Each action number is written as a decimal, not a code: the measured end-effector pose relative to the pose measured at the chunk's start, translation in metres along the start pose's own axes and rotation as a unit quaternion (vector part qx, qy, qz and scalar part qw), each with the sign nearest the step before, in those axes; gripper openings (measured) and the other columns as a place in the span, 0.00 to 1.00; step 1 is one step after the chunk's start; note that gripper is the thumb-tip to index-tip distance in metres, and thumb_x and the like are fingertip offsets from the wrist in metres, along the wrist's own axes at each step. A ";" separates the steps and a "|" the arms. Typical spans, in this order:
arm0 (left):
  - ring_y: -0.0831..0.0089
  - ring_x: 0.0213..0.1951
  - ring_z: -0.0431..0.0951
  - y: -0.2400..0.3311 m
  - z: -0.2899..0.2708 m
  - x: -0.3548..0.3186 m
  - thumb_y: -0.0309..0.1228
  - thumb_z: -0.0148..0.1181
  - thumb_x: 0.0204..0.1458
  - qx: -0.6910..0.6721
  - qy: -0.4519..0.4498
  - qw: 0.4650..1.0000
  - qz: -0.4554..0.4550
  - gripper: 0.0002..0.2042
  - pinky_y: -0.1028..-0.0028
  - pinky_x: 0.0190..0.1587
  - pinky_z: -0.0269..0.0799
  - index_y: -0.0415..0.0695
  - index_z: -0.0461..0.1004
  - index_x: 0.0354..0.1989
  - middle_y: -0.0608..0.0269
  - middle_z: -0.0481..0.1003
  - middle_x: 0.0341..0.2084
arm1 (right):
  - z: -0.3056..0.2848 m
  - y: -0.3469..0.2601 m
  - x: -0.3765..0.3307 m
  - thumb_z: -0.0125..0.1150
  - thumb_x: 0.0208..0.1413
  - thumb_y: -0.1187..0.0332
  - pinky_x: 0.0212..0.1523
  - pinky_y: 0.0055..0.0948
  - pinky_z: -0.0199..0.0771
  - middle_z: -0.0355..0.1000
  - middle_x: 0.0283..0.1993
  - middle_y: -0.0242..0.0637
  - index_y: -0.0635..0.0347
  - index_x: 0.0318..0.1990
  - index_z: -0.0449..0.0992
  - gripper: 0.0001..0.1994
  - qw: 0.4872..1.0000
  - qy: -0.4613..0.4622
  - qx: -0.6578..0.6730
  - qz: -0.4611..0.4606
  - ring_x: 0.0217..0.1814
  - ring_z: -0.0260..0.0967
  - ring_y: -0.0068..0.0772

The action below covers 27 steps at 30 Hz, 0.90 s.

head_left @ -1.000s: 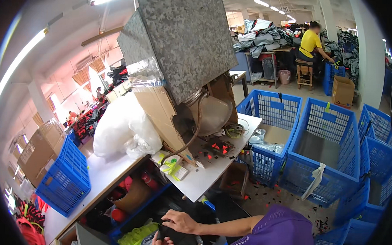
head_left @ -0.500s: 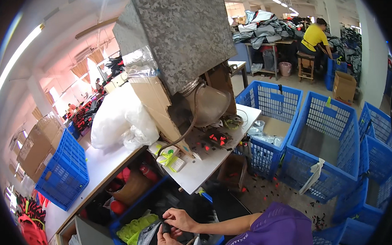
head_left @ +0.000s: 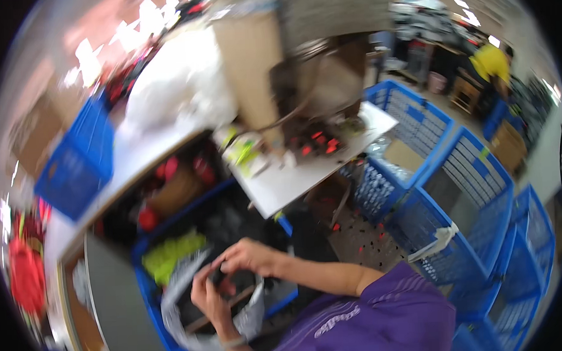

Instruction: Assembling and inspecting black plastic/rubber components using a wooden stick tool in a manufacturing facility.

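My left hand (head_left: 210,301) and my right hand (head_left: 250,257) meet at the fingertips, both closed in a pinch. A small black piece (head_left: 218,278) shows between them, blurred; its kind cannot be made out. Beneath the hands, a translucent plastic bag (head_left: 172,306) gapes open inside a blue crate (head_left: 150,319). A brown stick-like strip and a reddish patch show in the bag's mouth. Lime-green mesh material (head_left: 171,255) lies beside the bag, left of my hands.
Ahead, a white worktop (head_left: 266,198) carries small red and black pieces (head_left: 320,143) below a grey metal housing (head_left: 333,10). Blue crates (head_left: 457,199) stand on the right, near scattered bits on the floor. A large white bag (head_left: 179,79) sits on the left bench. A person in yellow (head_left: 490,64) sits far right.
The view has swung and blurred, so the surroundings sit higher. My hands have shifted left and up over the plastic bag, whose mouth now shows wider. The fingertips stay together.
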<state>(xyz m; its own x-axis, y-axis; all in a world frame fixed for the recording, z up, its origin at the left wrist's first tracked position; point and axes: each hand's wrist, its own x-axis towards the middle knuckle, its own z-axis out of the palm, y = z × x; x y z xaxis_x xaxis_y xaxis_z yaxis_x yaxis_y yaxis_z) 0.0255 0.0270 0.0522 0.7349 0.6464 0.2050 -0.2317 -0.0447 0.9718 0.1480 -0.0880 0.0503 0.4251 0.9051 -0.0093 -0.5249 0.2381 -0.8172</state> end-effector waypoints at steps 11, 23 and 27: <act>0.72 0.43 0.72 0.011 -0.008 -0.002 0.41 0.48 0.59 -0.365 0.040 0.923 -0.111 0.21 0.72 0.48 0.67 0.37 0.66 0.53 0.57 0.71 0.43 | 0.023 0.012 -0.010 0.58 0.55 0.67 0.21 0.16 0.65 0.71 0.20 0.28 0.59 0.37 0.78 0.07 0.997 0.045 0.003 0.064 0.18 0.64 0.14; 0.55 0.44 0.76 0.004 -0.001 -0.012 0.22 0.53 0.51 -0.344 0.080 0.929 -0.113 0.20 0.65 0.52 0.69 0.34 0.60 0.54 0.43 0.74 0.40 | 0.047 0.057 -0.015 0.54 0.53 0.68 0.21 0.34 0.69 0.70 0.17 0.43 0.55 0.36 0.77 0.07 0.896 0.028 -0.426 -0.120 0.19 0.70 0.44; 0.52 0.46 0.74 -0.004 0.000 -0.006 0.21 0.55 0.51 -0.391 0.116 0.900 -0.152 0.18 0.63 0.51 0.70 0.34 0.62 0.51 0.43 0.74 0.40 | 0.041 0.055 -0.002 0.54 0.54 0.64 0.20 0.32 0.68 0.71 0.18 0.42 0.55 0.36 0.77 0.08 0.842 0.034 -0.518 -0.145 0.18 0.71 0.40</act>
<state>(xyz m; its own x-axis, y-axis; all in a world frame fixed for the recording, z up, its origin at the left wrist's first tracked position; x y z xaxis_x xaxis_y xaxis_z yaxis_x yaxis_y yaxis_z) 0.0219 0.0233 0.0473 0.7083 0.6839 -0.1749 -0.4866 0.6525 0.5810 0.0876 -0.0623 0.0290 0.4847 0.8313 0.2722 0.5182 -0.0222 -0.8550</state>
